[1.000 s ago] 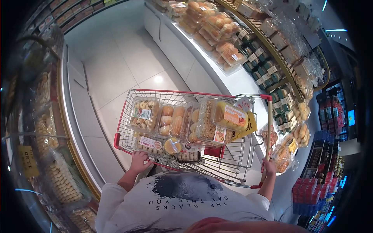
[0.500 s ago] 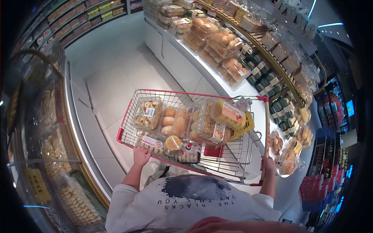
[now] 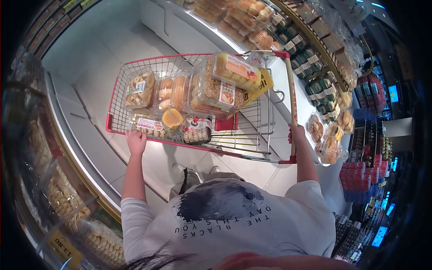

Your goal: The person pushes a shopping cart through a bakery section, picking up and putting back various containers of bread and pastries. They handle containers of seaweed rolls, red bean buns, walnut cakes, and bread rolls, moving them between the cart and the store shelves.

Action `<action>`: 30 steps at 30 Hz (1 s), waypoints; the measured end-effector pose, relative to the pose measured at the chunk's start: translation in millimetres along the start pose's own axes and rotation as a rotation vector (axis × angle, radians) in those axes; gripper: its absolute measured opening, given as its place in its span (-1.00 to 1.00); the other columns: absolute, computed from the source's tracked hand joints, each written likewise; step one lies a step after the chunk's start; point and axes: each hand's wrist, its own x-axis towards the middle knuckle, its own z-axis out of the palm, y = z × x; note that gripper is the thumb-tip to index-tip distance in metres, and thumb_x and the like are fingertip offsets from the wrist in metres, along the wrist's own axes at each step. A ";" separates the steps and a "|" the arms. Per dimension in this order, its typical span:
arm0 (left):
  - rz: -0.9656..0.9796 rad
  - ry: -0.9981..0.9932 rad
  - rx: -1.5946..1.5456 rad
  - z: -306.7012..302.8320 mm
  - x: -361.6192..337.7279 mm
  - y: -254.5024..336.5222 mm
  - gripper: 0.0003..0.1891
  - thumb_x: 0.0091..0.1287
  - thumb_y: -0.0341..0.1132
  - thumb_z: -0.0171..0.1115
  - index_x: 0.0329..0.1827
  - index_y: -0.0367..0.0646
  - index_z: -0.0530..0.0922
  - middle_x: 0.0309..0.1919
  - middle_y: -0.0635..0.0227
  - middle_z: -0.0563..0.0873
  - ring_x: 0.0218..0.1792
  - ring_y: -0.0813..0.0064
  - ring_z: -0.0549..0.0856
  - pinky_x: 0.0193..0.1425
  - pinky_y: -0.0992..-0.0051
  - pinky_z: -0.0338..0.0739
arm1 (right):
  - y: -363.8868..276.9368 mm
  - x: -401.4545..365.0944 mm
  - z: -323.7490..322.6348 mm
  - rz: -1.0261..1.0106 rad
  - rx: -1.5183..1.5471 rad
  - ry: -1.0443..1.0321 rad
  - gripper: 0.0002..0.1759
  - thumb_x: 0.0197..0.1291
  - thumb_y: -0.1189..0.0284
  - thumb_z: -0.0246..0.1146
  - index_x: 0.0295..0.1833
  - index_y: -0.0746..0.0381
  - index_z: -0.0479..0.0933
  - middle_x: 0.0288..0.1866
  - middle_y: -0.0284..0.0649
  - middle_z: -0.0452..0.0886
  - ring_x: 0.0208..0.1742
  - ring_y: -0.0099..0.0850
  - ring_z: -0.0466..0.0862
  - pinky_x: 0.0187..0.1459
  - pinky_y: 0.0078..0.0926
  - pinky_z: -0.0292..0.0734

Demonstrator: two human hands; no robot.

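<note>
My left hand [image 3: 136, 141] is closed around the red-edged near rim of a wire shopping cart [image 3: 245, 148]. On the cart's handle [image 3: 291, 90], at the right, my right hand [image 3: 296, 133] is wrapped. Inside the basket lie several clear plastic boxes of baked goods: a box with a barcode label [image 3: 139, 90], a pack of bread rolls [image 3: 172, 92], and a nut-topped box [image 3: 209, 83] with a yellow cake box [image 3: 236, 68] on top. Nearest me are a round yellow-topped tub [image 3: 172, 118], a labelled flat box [image 3: 150, 125] and a dark tray [image 3: 197, 130].
At the left runs a display case [image 3: 67, 189] of bagged pastries with a 13.80 price tag [image 3: 64, 247]. Packed buns [image 3: 252, 15] and dark green packages [image 3: 310, 67] line the counter beyond the cart. My shoes [image 3: 178, 168] stand on the tiled floor between.
The cart and both my hands now appear higher and farther left in view. More of the floor and my feet shows. Both hands keep their hold on the cart.
</note>
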 end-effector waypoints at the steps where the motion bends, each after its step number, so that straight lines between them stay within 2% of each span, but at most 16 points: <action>1: -0.022 -0.012 0.009 2.9 -1.6 0.5 -0.75 0.06 -0.27 0.06 -0.65 -0.27 0.53 -0.48 0.22 0.56 -0.23 0.26 0.48 0.29 0.17 0.10 | 1.5 1.1 0.7 -0.012 -0.002 -0.003 -0.73 0.00 0.30 0.16 -0.48 0.27 0.31 -0.78 -0.27 0.34 -0.84 -0.46 0.36 -0.79 -0.48 0.31; 4: -0.048 0.062 0.030 8.7 -4.0 1.1 -0.74 0.09 -0.26 0.03 -0.59 -0.27 0.56 -0.42 0.24 0.57 -0.15 0.28 0.49 0.33 0.16 0.05 | 3.5 -4.3 2.2 -0.058 0.014 -0.006 -0.72 0.00 0.29 0.17 -0.47 0.27 0.32 -0.78 -0.27 0.34 -0.84 -0.46 0.36 -0.78 -0.49 0.31; 5: -0.086 -0.047 0.100 6.0 -5.4 3.0 -0.73 0.14 -0.26 -0.02 -0.48 -0.28 0.58 -0.32 0.24 0.58 -0.10 0.28 0.48 0.33 0.14 0.04 | 5.2 -3.1 2.5 -0.073 0.029 -0.013 -0.71 -0.01 0.28 0.18 -0.47 0.28 0.32 -0.78 -0.26 0.34 -0.84 -0.46 0.36 -0.78 -0.49 0.30; 8: -0.164 -0.073 0.177 10.6 -9.2 6.7 -0.71 0.16 -0.27 -0.06 -0.42 -0.28 0.59 -0.23 0.21 0.56 -0.05 0.26 0.45 0.33 0.13 0.04 | 7.9 -1.7 0.2 -0.094 0.065 -0.034 -0.70 -0.02 0.28 0.19 -0.47 0.29 0.33 -0.77 -0.26 0.35 -0.83 -0.46 0.37 -0.78 -0.49 0.30; 9: -0.168 -0.078 0.205 13.3 -10.4 6.0 -0.70 0.18 -0.26 -0.08 -0.33 -0.28 0.58 -0.13 0.19 0.55 0.04 0.24 0.41 0.33 0.12 0.03 | 8.4 -0.9 0.5 -0.106 0.079 -0.043 -0.70 -0.02 0.28 0.19 -0.47 0.29 0.33 -0.77 -0.26 0.35 -0.83 -0.46 0.37 -0.78 -0.49 0.31; 12: -0.212 -0.023 0.241 22.4 -11.8 3.6 -0.67 0.20 -0.21 -0.07 -0.27 -0.27 0.57 -0.08 0.15 0.54 0.12 0.20 0.37 0.32 0.13 0.04 | 6.8 -3.1 -2.1 -0.135 0.082 -0.065 -0.70 -0.03 0.28 0.20 -0.47 0.29 0.33 -0.76 -0.25 0.36 -0.82 -0.46 0.38 -0.78 -0.49 0.31; 14: -0.323 -0.056 0.253 18.0 -12.2 18.2 -0.63 0.19 -0.14 -0.04 -0.17 -0.28 0.54 -0.05 0.10 0.53 0.13 0.18 0.36 0.30 0.15 0.07 | 6.4 -4.8 -3.8 -0.148 0.095 -0.085 -0.69 -0.03 0.28 0.20 -0.46 0.30 0.33 -0.75 -0.23 0.37 -0.81 -0.46 0.40 -0.78 -0.49 0.31; 15: -0.379 -0.069 0.260 12.5 -10.7 33.3 -0.60 0.19 -0.11 -0.02 -0.13 -0.28 0.53 -0.03 0.08 0.52 0.14 0.17 0.36 0.29 0.16 0.09 | 8.1 -2.5 -4.4 -0.157 0.107 -0.099 -0.69 -0.03 0.28 0.21 -0.46 0.30 0.33 -0.74 -0.23 0.37 -0.81 -0.46 0.40 -0.78 -0.49 0.31; 18: -0.415 0.113 0.024 3.3 10.1 107.8 -0.49 0.14 -0.05 0.08 0.01 -0.29 0.45 -0.01 0.02 0.49 0.12 0.11 0.37 0.24 0.20 0.15 | 9.8 -0.7 -5.2 -0.171 0.171 -0.142 -0.70 -0.03 0.30 0.20 -0.44 0.32 0.34 -0.73 -0.24 0.37 -0.81 -0.46 0.39 -0.77 -0.49 0.31; 20: -0.215 0.207 -0.214 4.5 32.7 162.8 -0.40 0.12 -0.01 0.14 0.11 -0.29 0.36 0.02 -0.03 0.45 0.08 0.07 0.41 0.19 0.23 0.21 | 10.7 1.9 -5.7 -0.181 0.218 -0.175 -0.71 -0.02 0.31 0.20 -0.42 0.33 0.34 -0.73 -0.24 0.37 -0.80 -0.47 0.39 -0.76 -0.50 0.31; 22: -0.167 0.185 -0.448 1.1 61.7 223.3 -0.35 0.13 0.03 0.15 0.14 -0.32 0.33 0.06 -0.05 0.41 0.09 0.09 0.42 0.17 0.29 0.24 | 13.6 5.5 -5.1 -0.197 0.269 -0.234 -0.72 0.01 0.34 0.19 -0.36 0.34 0.34 -0.69 -0.24 0.38 -0.77 -0.48 0.40 -0.74 -0.52 0.33; 24: -0.229 0.099 -0.699 2.7 96.0 267.9 -0.23 0.06 0.11 0.20 0.14 -0.40 0.30 0.09 -0.09 0.38 0.10 0.14 0.42 0.14 0.34 0.29 | 16.8 11.0 -4.4 -0.208 0.345 -0.294 -0.72 0.03 0.35 0.19 -0.33 0.35 0.33 -0.67 -0.24 0.38 -0.75 -0.49 0.40 -0.73 -0.53 0.34; 27: -0.467 0.013 -0.836 15.1 135.4 316.1 -0.12 -0.04 0.16 0.26 0.11 -0.49 0.28 0.06 -0.09 0.41 0.07 0.16 0.45 0.07 0.35 0.36 | 21.9 16.8 -5.6 -0.211 0.415 -0.394 -0.73 0.07 0.34 0.18 -0.31 0.32 0.31 -0.63 -0.25 0.40 -0.72 -0.50 0.42 -0.70 -0.55 0.37; 30: -0.620 -0.034 -0.833 25.4 158.2 333.8 -0.06 -0.12 0.18 0.31 0.08 -0.56 0.28 -0.01 -0.08 0.47 -0.01 0.14 0.51 -0.01 0.31 0.41 | 25.4 21.7 -6.1 -0.208 0.462 -0.466 -0.72 0.08 0.33 0.17 -0.31 0.32 0.30 -0.62 -0.24 0.40 -0.71 -0.50 0.43 -0.68 -0.55 0.39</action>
